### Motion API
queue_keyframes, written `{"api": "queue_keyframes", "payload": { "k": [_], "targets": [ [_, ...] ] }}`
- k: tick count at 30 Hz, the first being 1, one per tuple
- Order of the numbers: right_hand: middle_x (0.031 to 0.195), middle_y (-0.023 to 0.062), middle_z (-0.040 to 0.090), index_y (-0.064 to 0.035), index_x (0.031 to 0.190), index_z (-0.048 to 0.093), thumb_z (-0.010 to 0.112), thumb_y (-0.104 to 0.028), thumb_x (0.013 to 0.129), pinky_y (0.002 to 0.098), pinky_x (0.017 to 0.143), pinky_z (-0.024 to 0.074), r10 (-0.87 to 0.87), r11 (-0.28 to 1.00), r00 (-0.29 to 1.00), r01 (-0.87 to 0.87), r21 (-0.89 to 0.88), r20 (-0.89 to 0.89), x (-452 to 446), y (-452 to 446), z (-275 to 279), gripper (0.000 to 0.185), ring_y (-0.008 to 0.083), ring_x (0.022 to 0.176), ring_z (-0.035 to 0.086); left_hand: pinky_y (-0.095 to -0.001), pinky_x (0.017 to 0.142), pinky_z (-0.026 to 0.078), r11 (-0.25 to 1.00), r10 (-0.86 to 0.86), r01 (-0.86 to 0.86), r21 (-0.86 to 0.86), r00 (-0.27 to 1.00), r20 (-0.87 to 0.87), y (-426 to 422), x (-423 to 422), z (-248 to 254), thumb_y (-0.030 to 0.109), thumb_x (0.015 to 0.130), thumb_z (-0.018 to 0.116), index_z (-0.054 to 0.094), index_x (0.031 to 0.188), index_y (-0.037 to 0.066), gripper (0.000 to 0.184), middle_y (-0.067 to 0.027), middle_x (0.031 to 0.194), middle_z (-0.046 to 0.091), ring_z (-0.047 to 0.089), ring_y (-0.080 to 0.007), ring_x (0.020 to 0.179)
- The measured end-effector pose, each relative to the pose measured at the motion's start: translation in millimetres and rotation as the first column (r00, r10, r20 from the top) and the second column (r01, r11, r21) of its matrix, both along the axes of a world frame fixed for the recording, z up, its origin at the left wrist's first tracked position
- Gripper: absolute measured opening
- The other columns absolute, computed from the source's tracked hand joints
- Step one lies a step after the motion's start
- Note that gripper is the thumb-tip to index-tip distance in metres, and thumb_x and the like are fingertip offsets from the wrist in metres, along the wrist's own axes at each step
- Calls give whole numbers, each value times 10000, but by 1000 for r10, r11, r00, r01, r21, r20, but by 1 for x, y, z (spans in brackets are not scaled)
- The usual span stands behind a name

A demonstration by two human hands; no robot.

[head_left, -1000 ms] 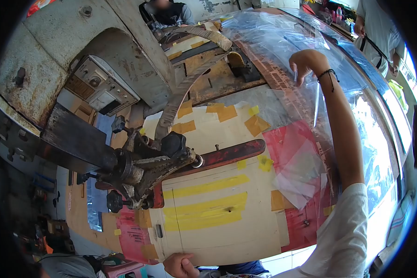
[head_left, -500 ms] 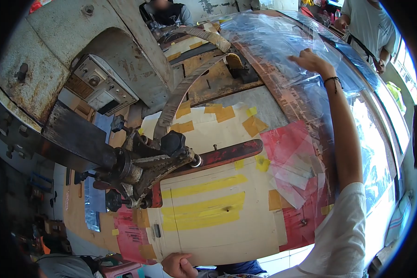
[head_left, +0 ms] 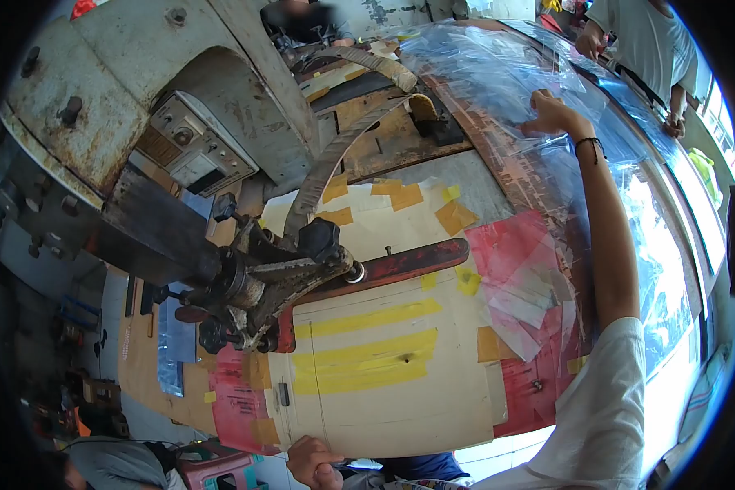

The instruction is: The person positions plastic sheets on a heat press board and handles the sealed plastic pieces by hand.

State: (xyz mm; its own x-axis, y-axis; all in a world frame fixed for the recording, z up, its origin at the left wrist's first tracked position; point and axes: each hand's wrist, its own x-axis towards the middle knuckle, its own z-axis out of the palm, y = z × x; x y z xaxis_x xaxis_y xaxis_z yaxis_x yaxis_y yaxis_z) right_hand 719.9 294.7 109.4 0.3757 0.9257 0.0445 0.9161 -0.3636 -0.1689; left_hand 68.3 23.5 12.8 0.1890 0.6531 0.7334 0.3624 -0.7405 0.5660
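My right hand (head_left: 554, 114) is stretched far forward over a heap of clear plastic sheets (head_left: 474, 77). Its thumb and fingers are apart, close to or touching the top sheets; I see nothing held. My left hand (head_left: 313, 463) lies at the near edge of a cream board (head_left: 367, 416) with yellow tape strips, its fingers curled in. What those fingers hold, if anything, is hidden. Across the board reaches a worn red and black press arm (head_left: 384, 268), joined to a metal bracket with black knobs (head_left: 318, 238).
A large grey machine frame (head_left: 245, 98) with a control box (head_left: 192, 143) fills the left. Pink taped film (head_left: 510, 245) borders the board. A curved strap (head_left: 310, 184) rises behind the bracket. One person (head_left: 645, 45) stands at the far right; another (head_left: 298, 24) is at the back.
My right hand has come slightly nearer, its fingers bending down toward the plastic sheets. My left hand stays at the board's edge. The whole view has shifted a little to the right.
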Motion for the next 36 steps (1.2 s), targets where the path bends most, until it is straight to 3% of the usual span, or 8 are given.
{"api": "queue_keyframes", "payload": {
  "k": [2,10,13,20,25,29,32,36],
  "targets": [
    [1339,163,516,-33,1206,562,845,-514,701,494,1010,440,-2,1000,1000,2,12,-7,-1,-4,1,752,405,1210,495,-342,470,307,998,53,-56,-42,997,-58,-4,15,18,374,1072,476,551,685,51,510,-70,543,464,379,-189,437],
    [1187,97,565,-83,1067,541,859,-474,720,429,1111,269,98,988,989,-83,132,-109,25,-6,-8,612,316,1179,493,-363,480,316,986,165,-162,33,970,-177,-6,8,0,346,1066,456,519,656,63,502,-58,536,448,401,-206,443],
    [1344,134,531,-89,1146,571,879,-523,671,536,1078,352,113,991,983,-100,94,-142,34,-2,-8,713,407,1252,414,-361,475,316,990,117,-125,-67,987,-113,-7,6,-1,334,1057,465,516,653,59,491,-60,533,447,404,-208,441],
    [1355,144,532,-96,1154,563,875,-517,676,508,1151,273,132,989,980,-120,88,-151,33,-4,-5,709,406,1300,414,-353,464,306,988,155,-153,26,979,-136,-1,20,13,344,1056,461,497,627,61,514,-53,524,422,387,-203,431],
    [1352,127,541,-89,1122,561,859,-507,696,490,1197,182,136,981,978,-110,160,-159,34,-6,-12,666,373,1310,439,-312,418,304,999,-48,47,-4,990,-133,4,-5,-2,254,986,492,537,629,86,397,-17,446,451,422,-168,355],
    [1361,123,539,-85,1127,560,850,-512,701,487,1199,184,142,983,982,-123,139,-128,30,-8,-7,669,361,1328,434,-312,413,305,998,-70,69,-10,984,-165,5,-6,2,244,987,488,539,635,85,389,-16,447,454,426,-169,352],
    [1366,123,537,-85,1127,558,849,-514,703,484,1197,190,121,988,981,-104,113,-152,24,-11,-1,669,359,1331,433,-356,462,306,991,133,-132,14,979,-155,-3,11,5,331,1050,464,491,612,64,514,-61,523,427,384,-209,427],
    [1374,124,533,-87,1120,555,850,-516,709,483,1192,205,117,988,980,-99,118,-161,21,-13,0,664,357,1330,432,-348,440,309,1000,-4,1,-24,993,-122,1,3,6,291,1021,481,508,619,67,461,-49,499,439,402,-206,400]
  ]
}}
